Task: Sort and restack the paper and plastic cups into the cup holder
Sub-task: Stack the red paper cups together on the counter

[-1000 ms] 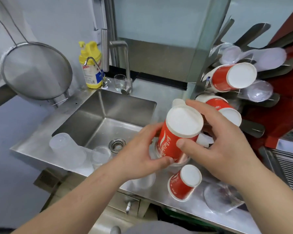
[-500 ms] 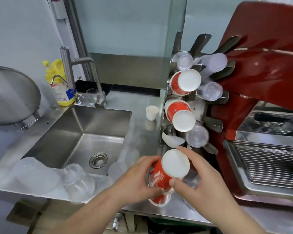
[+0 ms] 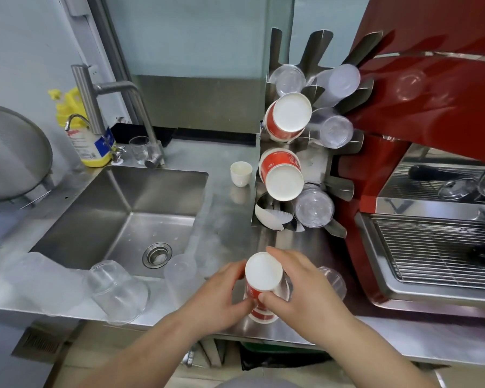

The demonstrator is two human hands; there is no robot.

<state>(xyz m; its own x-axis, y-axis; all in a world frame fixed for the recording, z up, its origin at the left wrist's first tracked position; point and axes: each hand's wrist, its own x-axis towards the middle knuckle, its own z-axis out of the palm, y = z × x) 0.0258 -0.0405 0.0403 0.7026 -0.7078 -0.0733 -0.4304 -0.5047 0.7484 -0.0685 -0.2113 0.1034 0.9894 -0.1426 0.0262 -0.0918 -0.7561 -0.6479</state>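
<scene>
An upturned red paper cup stack (image 3: 259, 287) is gripped from both sides by the left hand (image 3: 221, 296) and right hand (image 3: 303, 292), fingers closed around it, low over the counter (image 3: 235, 219), near the cup holder (image 3: 305, 163).

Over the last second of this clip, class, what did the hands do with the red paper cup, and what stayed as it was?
Both hands, left hand and right hand, brought the upturned red paper cup down from in front of the cup holder and pressed it over a second red cup near the front edge of the counter. Neither let go. The cups in the holder, the small white cup and the clear cups by the sink stayed put.
</scene>
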